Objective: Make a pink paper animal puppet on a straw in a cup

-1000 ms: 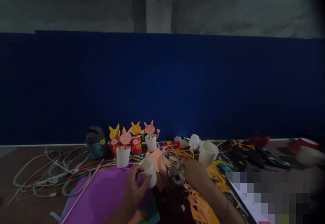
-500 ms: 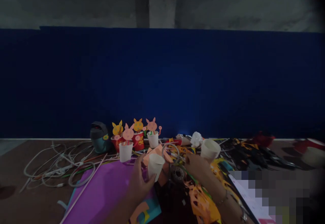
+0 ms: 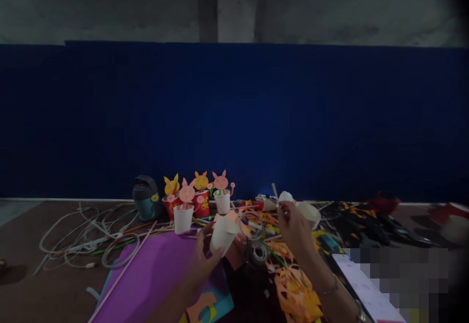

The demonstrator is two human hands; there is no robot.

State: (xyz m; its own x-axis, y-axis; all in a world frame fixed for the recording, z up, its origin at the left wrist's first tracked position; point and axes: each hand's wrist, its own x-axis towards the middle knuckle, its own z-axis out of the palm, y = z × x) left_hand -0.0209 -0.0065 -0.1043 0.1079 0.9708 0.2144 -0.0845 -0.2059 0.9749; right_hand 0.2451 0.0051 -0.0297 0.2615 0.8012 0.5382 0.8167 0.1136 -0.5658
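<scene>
My left hand is closed around a white paper cup, tilted with its mouth toward the upper right. To the right, my right hand pinches a short, thin whitish stick that points up; its exact kind cannot be told. Between the hands lie a roll of clear tape and a dark ring-shaped spool. Orange paper scraps spread below my right hand. A purple sheet lies under my left forearm.
Several cups with paper animal heads, such as a white cup, stand at the back. Beside them is a teal and black bottle. White cables tangle at left. Another white cup and a phone-like lit screen are at right.
My right hand has risen from the pile of scraps and now holds the thin whitish stick upright. My left hand still grips the cup, which has tilted further to the right.
</scene>
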